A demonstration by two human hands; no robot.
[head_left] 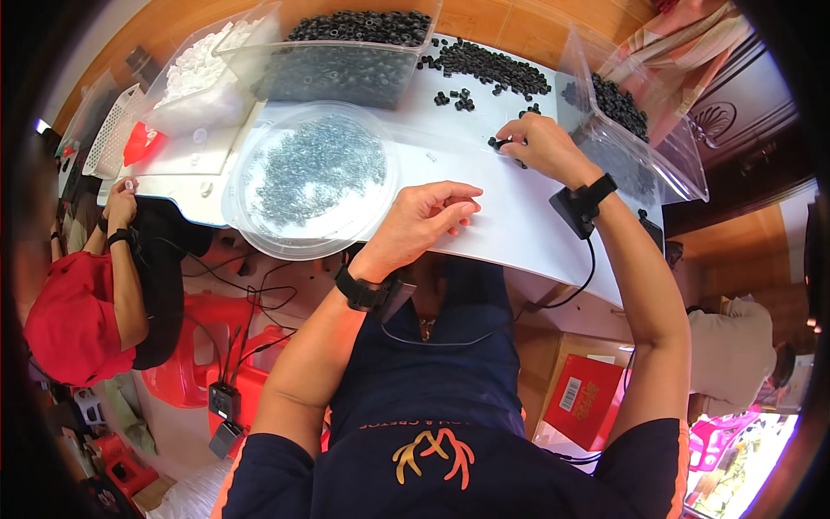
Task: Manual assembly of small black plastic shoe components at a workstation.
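My right hand bends down at the table's right side, its fingers closed around small black ring-like pieces. More of these show under the palm. My left hand hovers near the table's front edge with its fingers curled and thumb close to the index finger. Whatever may be between them is too small to make out. Beside it, to the left, a round clear tub holds a heap of small silvery metal bits. A loose pile of black pieces is spread on the white table beyond my hands.
Clear bins of black pieces stand at the back and at the right. White parts fill another bin at far left. A co-worker in red sits left. A cable hangs from my right wrist device.
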